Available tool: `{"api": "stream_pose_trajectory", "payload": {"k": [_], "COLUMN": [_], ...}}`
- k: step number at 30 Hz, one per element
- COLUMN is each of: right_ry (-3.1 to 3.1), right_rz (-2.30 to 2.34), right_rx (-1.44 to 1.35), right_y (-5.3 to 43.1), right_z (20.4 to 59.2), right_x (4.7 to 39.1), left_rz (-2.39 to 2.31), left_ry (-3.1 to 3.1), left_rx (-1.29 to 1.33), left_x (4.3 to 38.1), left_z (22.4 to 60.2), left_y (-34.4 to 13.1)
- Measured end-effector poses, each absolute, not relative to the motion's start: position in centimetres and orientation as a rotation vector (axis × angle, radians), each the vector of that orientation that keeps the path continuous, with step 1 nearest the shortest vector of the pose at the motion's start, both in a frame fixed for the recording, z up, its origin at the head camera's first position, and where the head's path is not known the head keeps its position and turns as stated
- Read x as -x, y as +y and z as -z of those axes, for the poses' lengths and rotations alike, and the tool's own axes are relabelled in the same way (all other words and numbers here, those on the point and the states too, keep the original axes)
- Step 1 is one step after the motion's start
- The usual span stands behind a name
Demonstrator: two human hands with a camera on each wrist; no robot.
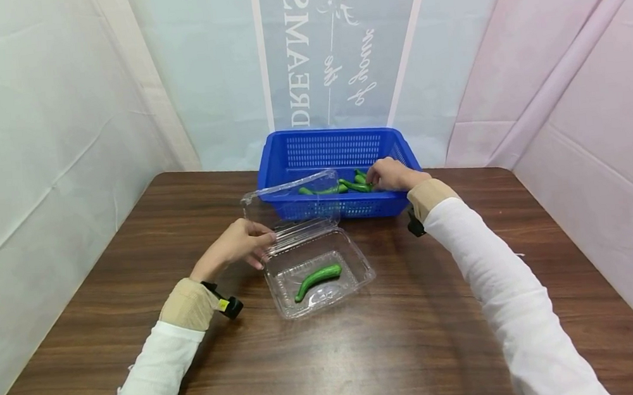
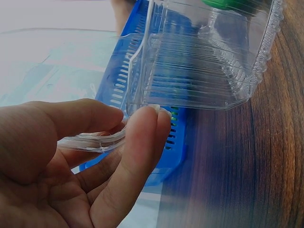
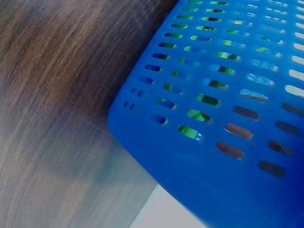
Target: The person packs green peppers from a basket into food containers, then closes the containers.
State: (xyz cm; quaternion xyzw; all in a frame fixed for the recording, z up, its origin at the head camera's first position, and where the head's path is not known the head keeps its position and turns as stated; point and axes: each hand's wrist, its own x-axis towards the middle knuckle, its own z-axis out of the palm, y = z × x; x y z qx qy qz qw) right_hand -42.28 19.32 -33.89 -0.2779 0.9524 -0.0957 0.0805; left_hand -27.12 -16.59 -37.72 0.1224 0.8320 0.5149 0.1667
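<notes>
Left fingers: my left hand (image 1: 237, 243) pinches the clear container (image 1: 355, 276) at the left end of its hinge, thumb on one side of the plastic edge and bent fingertips on the other.
Right fingers: my right hand (image 1: 391, 174) reaches over the near rim of the blue basket (image 1: 380, 203), fingers bent down among the green peppers (image 1: 357, 186) near its right end; I cannot tell whether they pinch one.
Pepper in the container: one curved green pepper (image 1: 317, 278) lies on the container floor, its thick end to the right, its narrow end towards me and to the left.
Lid: the clear lid (image 1: 263, 210) stands raised at the container's far side, and I see part of the basket and its peppers through it; whether it touches the basket I cannot tell.
Basket: it sits at the far side of the wooden table (image 1: 366, 358), just beyond the container, with green showing through its slots in my right wrist view.
Wrists: beige bands (image 1: 188, 305) at the ends of my white sleeves (image 1: 496, 275).
Backdrop: a pale cloth (image 1: 213, 74) with white lettering hangs behind the basket.
</notes>
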Motion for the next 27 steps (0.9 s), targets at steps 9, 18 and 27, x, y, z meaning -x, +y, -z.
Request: {"api": "stream_pose_trajectory", "payload": {"k": [9, 18, 27], "right_ry": [2.907, 3.008, 3.058], "right_rz": [0.332, 0.376, 0.478], "right_rx": [0.885, 0.935, 1.029], "right_y": [19.6, 19.8, 19.9], "right_z": [33.6, 32.9, 31.2], "right_x": [41.9, 40.6, 39.4], "left_rz": [-1.480, -1.454, -1.480], "left_ry": [2.367, 2.386, 2.372], "left_rx": [-0.347, -0.357, -0.346], "left_x": [27.0, 27.0, 26.9], "left_z": [37.5, 37.6, 37.5], "left_y": [-16.5, -16.5, -16.4]}}
